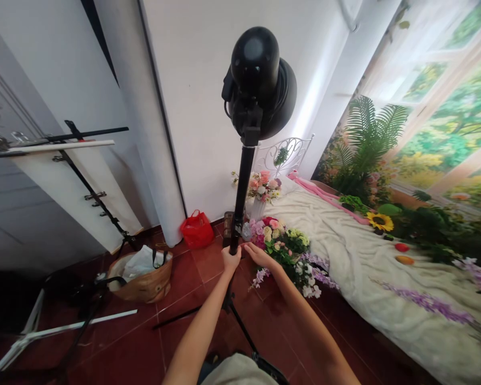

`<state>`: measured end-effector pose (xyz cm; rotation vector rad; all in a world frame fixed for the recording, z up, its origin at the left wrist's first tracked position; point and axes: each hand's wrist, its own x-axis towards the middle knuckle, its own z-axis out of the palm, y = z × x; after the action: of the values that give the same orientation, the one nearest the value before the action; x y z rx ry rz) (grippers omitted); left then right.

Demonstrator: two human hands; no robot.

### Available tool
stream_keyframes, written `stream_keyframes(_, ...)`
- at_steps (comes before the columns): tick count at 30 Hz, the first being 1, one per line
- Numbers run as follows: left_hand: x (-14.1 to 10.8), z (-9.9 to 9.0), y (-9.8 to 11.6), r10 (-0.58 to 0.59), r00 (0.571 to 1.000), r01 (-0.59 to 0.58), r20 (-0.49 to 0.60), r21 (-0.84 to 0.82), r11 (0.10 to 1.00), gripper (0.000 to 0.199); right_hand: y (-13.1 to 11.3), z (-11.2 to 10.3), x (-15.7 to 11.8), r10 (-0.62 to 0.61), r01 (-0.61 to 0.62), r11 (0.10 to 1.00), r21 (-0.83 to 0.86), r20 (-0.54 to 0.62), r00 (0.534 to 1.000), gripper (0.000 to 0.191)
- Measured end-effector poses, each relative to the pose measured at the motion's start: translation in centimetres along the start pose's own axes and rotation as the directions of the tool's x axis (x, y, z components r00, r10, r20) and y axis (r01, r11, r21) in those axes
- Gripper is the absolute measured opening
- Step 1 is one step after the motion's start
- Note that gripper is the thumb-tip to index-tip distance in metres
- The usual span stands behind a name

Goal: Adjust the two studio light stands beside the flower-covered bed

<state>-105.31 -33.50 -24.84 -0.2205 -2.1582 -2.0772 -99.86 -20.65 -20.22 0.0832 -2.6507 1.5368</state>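
Observation:
A black studio light (pixel 256 80) with a rounded housing tops a black light stand (pixel 245 182) in front of me. My left hand (pixel 231 260) is closed around the stand's pole, low down near a joint. Just right of the pole is my right hand (pixel 260 255), its fingers stretched towards it; whether the fingertips touch the joint, I cannot tell. The stand's tripod legs (pixel 240 326) spread over the floor below my forearms. Bunches of artificial flowers (pixel 278 235) lie just beyond my right hand.
On the right is a bed (pixel 344 235) with a cream cover, a sunflower (pixel 380 220) and purple sprays. A red bag (pixel 197 229) sits by the wall. Left are a basket (pixel 144 283), a white backdrop sheet on a stand (pixel 92 192) and white metal legs (pixel 80 323) on the tiled floor.

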Motion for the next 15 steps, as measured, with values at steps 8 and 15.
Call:
stream_keyframes(8,0.0,0.0,-0.2,0.024,1.000,-0.024,0.020,0.021,0.999,0.028,2.7,5.2,0.7,0.389,-0.374,0.915,0.148,-0.086,0.917,0.029)
stream_keyframes(15,0.0,0.0,0.0,-0.002,1.000,0.002,0.010,-0.016,1.000,0.027,3.0,4.8,1.7,0.530,-0.518,0.844,0.135,-0.073,0.845,0.025)
